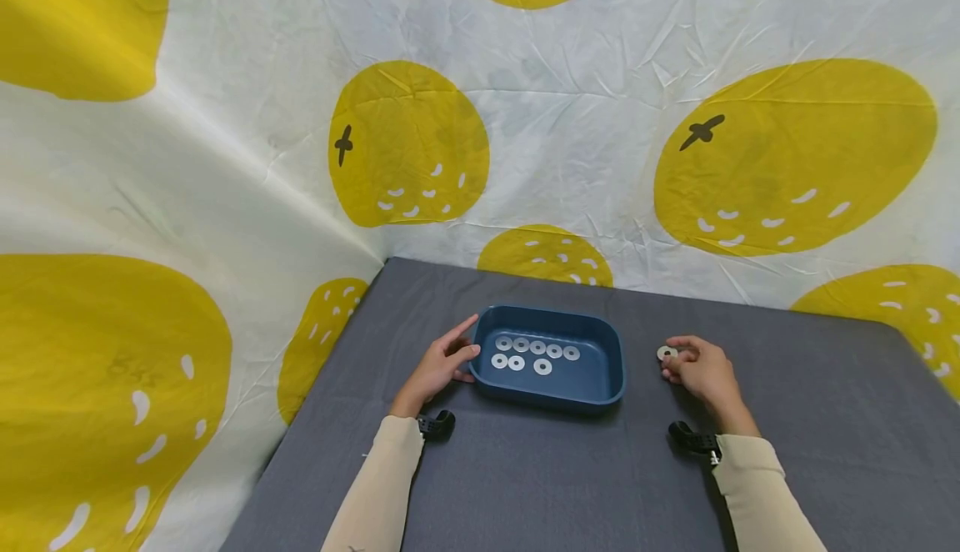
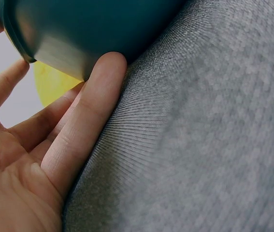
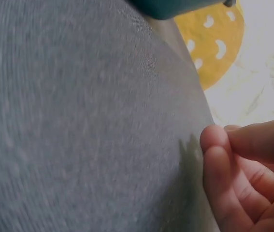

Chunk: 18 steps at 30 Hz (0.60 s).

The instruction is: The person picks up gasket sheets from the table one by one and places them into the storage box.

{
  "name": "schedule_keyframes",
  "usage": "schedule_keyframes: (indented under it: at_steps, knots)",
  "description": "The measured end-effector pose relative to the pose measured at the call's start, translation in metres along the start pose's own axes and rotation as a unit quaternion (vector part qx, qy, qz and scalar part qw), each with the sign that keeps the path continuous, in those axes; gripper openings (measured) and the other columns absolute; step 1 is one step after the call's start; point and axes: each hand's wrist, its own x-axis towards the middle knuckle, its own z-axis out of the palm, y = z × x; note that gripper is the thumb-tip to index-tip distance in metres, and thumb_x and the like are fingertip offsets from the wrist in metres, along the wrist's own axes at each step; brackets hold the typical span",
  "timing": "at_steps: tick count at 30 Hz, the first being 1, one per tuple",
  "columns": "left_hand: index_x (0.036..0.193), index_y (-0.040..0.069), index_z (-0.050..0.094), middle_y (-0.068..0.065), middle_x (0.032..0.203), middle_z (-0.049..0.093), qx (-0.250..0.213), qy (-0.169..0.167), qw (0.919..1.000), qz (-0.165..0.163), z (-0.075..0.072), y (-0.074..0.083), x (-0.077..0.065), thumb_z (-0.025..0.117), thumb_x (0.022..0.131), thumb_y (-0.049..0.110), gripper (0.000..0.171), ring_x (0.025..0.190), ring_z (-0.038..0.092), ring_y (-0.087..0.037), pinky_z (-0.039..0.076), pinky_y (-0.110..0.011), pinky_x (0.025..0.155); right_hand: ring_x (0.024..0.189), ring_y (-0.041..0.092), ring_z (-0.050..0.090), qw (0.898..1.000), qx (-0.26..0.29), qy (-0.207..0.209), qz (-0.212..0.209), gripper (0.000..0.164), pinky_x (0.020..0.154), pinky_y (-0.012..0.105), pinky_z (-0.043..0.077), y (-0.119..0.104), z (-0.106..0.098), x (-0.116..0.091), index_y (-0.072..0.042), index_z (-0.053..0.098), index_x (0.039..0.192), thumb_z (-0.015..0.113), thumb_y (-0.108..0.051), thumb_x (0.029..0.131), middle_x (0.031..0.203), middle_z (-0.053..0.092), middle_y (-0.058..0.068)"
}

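A blue rectangular tray (image 1: pixel 592 381) rests on the grey cloth. In it several flat metal washers (image 1: pixel 537 348) lie in two rows, the front row with a gap before its last washer. My left hand (image 1: pixel 438 366) touches the tray's left end, thumb at the rim; in the left wrist view its fairly straight fingers (image 2: pixel 86 108) lie against the outer wall. To the right of the tray, my right hand (image 1: pixel 703 373) pinches one washer (image 1: pixel 664 352) between thumb and fingertips, above the cloth. The right wrist view shows the fingertips (image 3: pixel 216 166) together, the washer hidden.
A grey cloth (image 1: pixel 525 477) covers the table. White fabric with yellow fruit shapes (image 1: pixel 408 143) hangs behind it and along its left side. Black wrist cameras (image 1: pixel 438 425) are strapped on both wrists, near the cloth.
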Motion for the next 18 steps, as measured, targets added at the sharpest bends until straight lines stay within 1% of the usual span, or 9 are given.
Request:
schedule_keyframes:
  at_steps: [4, 9, 12, 14, 18]
  knots:
    - [0.151, 0.047, 0.045, -0.014, 0.132, 0.058, 0.000, 0.000, 1.0000, -0.002, 0.000, 0.000, 0.001, 0.068, 0.100, 0.036, 0.058, 0.106, 0.063, -0.023, 0.065, -0.041, 0.075, 0.069, 0.009, 0.071, 0.999, -0.001, 0.010, -0.037, 0.039, 0.060, 0.023, 0.059, -0.007, 0.002, -0.002, 0.005, 0.058, 0.135, 0.066, -0.008, 0.099, 0.086, 0.074, 0.009]
    - [0.152, 0.046, 0.044, -0.015, 0.131, 0.058, -0.001, -0.001, 1.0000, -0.001, 0.000, 0.000, 0.001, 0.067, 0.100, 0.034, 0.058, 0.106, 0.063, -0.024, 0.065, -0.041, 0.075, 0.075, 0.016, 0.075, 0.997, -0.001, 0.029, -0.077, 0.038, 0.063, 0.021, 0.060, -0.021, 0.003, -0.007, 0.002, 0.058, 0.136, 0.065, -0.008, 0.099, 0.093, 0.077, 0.016]
    - [0.152, 0.047, 0.044, -0.015, 0.132, 0.058, 0.000, 0.001, 1.0000, -0.002, 0.001, 0.001, 0.001, 0.067, 0.100, 0.034, 0.058, 0.106, 0.063, -0.024, 0.065, -0.041, 0.075, 0.079, 0.018, 0.076, 0.995, -0.003, 0.041, -0.091, 0.038, 0.064, 0.018, 0.059, -0.032, 0.004, -0.010, -0.001, 0.059, 0.137, 0.064, -0.009, 0.100, 0.098, 0.077, 0.019]
    - [0.152, 0.047, 0.044, -0.015, 0.132, 0.058, 0.001, 0.002, 1.0000, -0.004, 0.001, 0.002, 0.000, 0.067, 0.100, 0.034, 0.058, 0.106, 0.063, -0.024, 0.065, -0.041, 0.075, 0.080, 0.018, 0.076, 0.994, -0.003, 0.046, -0.098, 0.037, 0.065, 0.017, 0.058, -0.040, 0.005, -0.013, -0.002, 0.059, 0.137, 0.064, -0.010, 0.101, 0.101, 0.078, 0.019]
    - [0.152, 0.046, 0.044, -0.015, 0.132, 0.058, 0.000, 0.003, 1.0000, -0.003, 0.001, 0.002, 0.000, 0.066, 0.101, 0.034, 0.058, 0.106, 0.063, -0.023, 0.065, -0.040, 0.075, 0.081, 0.018, 0.076, 0.993, 0.006, 0.043, -0.112, 0.037, 0.066, 0.018, 0.059, -0.054, 0.007, -0.017, -0.004, 0.060, 0.137, 0.064, -0.009, 0.101, 0.105, 0.077, 0.021]
